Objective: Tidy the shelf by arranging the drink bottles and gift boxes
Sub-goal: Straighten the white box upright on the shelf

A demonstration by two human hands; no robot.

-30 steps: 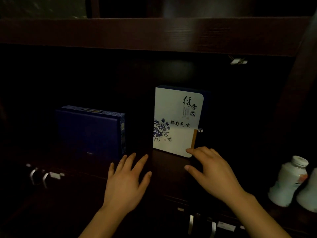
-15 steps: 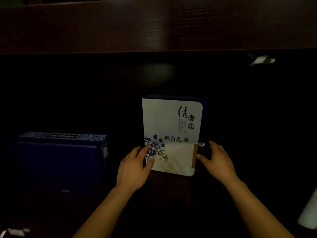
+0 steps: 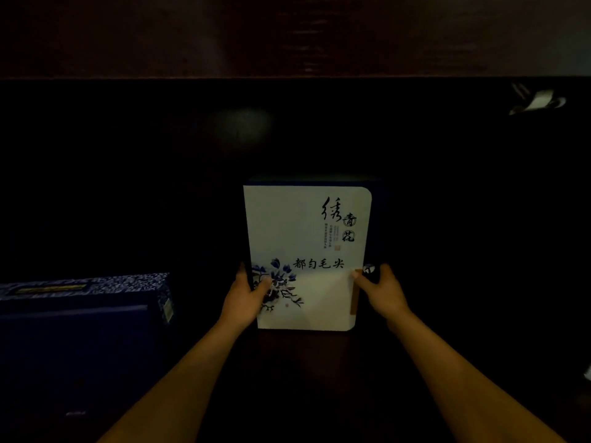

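Note:
A white gift box [image 3: 307,238] with blue flowers and black calligraphy stands upright at the middle of the dark shelf. My left hand [image 3: 244,295] grips its lower left edge, thumb on the front face. My right hand [image 3: 382,290] grips its lower right edge beside a brown clasp. A dark blue gift box [image 3: 80,318] with a patterned top stands at the left, apart from both hands. No drink bottles are clearly in view.
The dark wooden shelf board [image 3: 287,36] above runs across the top of the view. A small white clip [image 3: 537,102] hangs under it at the upper right. A pale sliver [image 3: 587,374] shows at the right edge. The shelf interior is very dark.
Both hands moved up from the shelf front and closed on the sides of the white gift box. The view has moved closer, and the white bottles at the right have left the frame.

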